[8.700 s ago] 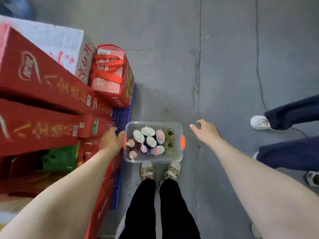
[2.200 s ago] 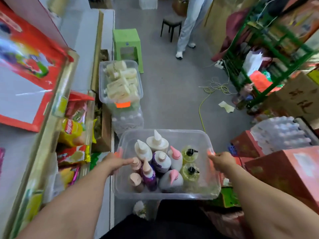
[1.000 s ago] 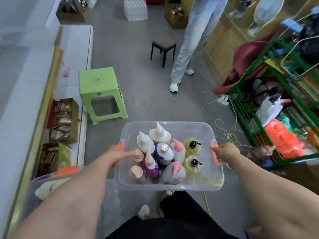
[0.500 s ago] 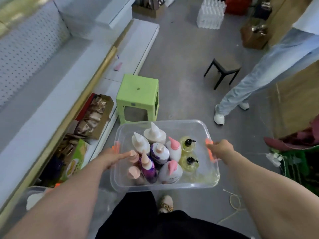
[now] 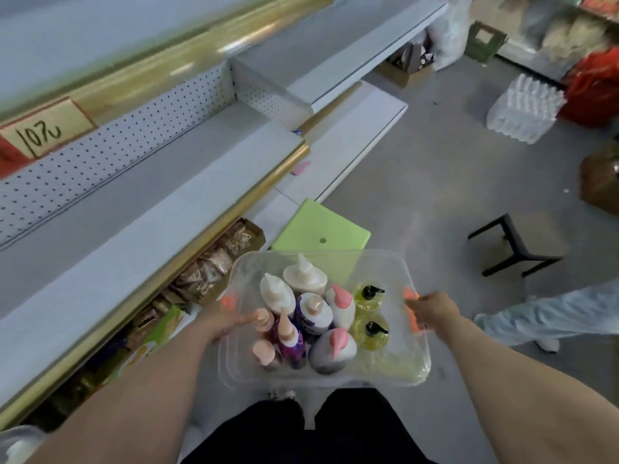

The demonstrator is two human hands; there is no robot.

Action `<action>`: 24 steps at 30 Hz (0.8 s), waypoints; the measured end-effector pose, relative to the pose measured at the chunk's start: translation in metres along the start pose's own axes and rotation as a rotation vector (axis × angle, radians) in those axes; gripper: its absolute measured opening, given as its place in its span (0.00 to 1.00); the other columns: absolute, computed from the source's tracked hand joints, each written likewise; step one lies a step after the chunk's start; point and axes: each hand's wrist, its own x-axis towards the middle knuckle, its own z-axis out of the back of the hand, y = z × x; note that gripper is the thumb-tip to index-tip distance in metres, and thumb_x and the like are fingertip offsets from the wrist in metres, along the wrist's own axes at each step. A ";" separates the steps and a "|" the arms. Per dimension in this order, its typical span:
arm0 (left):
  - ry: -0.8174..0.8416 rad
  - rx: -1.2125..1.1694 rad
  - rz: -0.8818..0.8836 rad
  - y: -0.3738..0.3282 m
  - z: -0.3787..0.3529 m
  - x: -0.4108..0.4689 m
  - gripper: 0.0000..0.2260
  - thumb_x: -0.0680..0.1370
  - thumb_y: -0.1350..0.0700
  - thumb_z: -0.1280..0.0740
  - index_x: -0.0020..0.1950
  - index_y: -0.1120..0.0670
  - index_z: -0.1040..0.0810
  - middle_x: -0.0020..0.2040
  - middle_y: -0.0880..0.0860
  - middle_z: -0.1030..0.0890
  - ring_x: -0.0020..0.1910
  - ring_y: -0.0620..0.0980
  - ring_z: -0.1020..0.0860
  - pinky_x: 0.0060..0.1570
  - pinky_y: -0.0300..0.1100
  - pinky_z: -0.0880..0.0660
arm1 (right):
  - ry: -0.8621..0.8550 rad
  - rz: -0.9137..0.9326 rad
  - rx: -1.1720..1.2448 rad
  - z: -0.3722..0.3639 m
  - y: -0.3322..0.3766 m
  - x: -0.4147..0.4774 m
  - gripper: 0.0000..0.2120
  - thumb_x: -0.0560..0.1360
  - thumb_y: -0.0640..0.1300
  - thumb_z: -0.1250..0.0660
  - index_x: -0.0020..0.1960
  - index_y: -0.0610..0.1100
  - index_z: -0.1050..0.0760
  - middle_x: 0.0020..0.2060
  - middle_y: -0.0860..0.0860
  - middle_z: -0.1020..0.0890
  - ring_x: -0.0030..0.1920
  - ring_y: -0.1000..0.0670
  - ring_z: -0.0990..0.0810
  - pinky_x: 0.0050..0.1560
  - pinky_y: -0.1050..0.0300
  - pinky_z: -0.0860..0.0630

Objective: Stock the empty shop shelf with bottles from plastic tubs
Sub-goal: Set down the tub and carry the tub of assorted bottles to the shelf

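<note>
I carry a clear plastic tub [image 5: 395, 373] in front of my body, held off the floor. My left hand [image 5: 222, 321] grips its left side by the orange latch, fingers reaching over the rim. My right hand [image 5: 433, 313] grips the right orange latch. Inside stand several bottles: white and purple ones with pink or beige caps [image 5: 313, 316], and two yellow pump bottles [image 5: 370, 324]. The bare white shop shelf [image 5: 140, 209] with a gold front strip runs along my left, at about the tub's height.
A green plastic stool [image 5: 321, 229] stands just beyond the tub. A black stool [image 5: 519, 242] and a person's light trouser leg [image 5: 549, 316] are to the right. Snack boxes [image 5: 207, 269] sit under the shelf. A pack of water bottles [image 5: 526, 108] lies far right.
I have walked on and turned left with the tub; the bare shelf now fills the left of the view and the green stool is right behind the tub.
</note>
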 end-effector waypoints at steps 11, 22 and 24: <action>-0.102 -0.172 0.105 -0.080 0.004 0.064 0.43 0.63 0.37 0.23 0.67 0.62 0.28 0.64 0.61 0.23 0.60 0.59 0.23 0.58 0.50 0.24 | 0.101 0.178 -0.133 0.029 0.141 0.149 0.14 0.74 0.49 0.30 0.35 0.41 0.23 0.34 0.41 0.15 0.39 0.41 0.15 0.51 0.47 0.18; -0.264 -0.376 0.342 -0.132 -0.051 0.134 0.26 0.67 0.35 0.27 0.44 0.59 0.24 0.37 0.54 0.21 0.35 0.49 0.23 0.32 0.39 0.30 | 0.181 0.469 -0.416 0.039 0.255 0.280 0.19 0.78 0.52 0.35 0.40 0.37 0.20 0.32 0.44 0.18 0.33 0.45 0.22 0.36 0.56 0.26; -0.285 -0.437 0.341 -0.142 -0.061 0.139 0.25 0.70 0.38 0.27 0.50 0.58 0.26 0.41 0.54 0.23 0.37 0.48 0.25 0.32 0.38 0.30 | 0.182 0.520 -0.426 0.038 0.273 0.295 0.20 0.79 0.52 0.35 0.37 0.38 0.22 0.31 0.44 0.20 0.31 0.47 0.25 0.31 0.58 0.31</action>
